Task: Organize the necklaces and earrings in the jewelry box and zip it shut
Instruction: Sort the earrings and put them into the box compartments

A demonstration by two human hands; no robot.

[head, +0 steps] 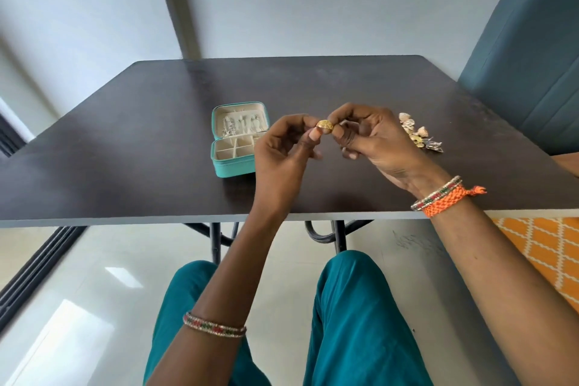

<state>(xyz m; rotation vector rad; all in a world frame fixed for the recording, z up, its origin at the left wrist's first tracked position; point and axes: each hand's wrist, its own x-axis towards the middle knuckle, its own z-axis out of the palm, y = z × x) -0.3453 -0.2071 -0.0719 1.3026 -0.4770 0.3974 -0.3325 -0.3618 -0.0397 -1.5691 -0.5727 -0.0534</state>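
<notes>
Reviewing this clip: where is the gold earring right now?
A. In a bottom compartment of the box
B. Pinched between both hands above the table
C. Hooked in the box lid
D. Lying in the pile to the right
B: the gold earring sits between the fingertips of the left hand and right hand, held above the table, apart from the open box and the pile.

Hands hide the jewelry box's (233, 163) right side; the loose jewelry heap (418, 133) blurs beyond telling pieces apart.
</notes>
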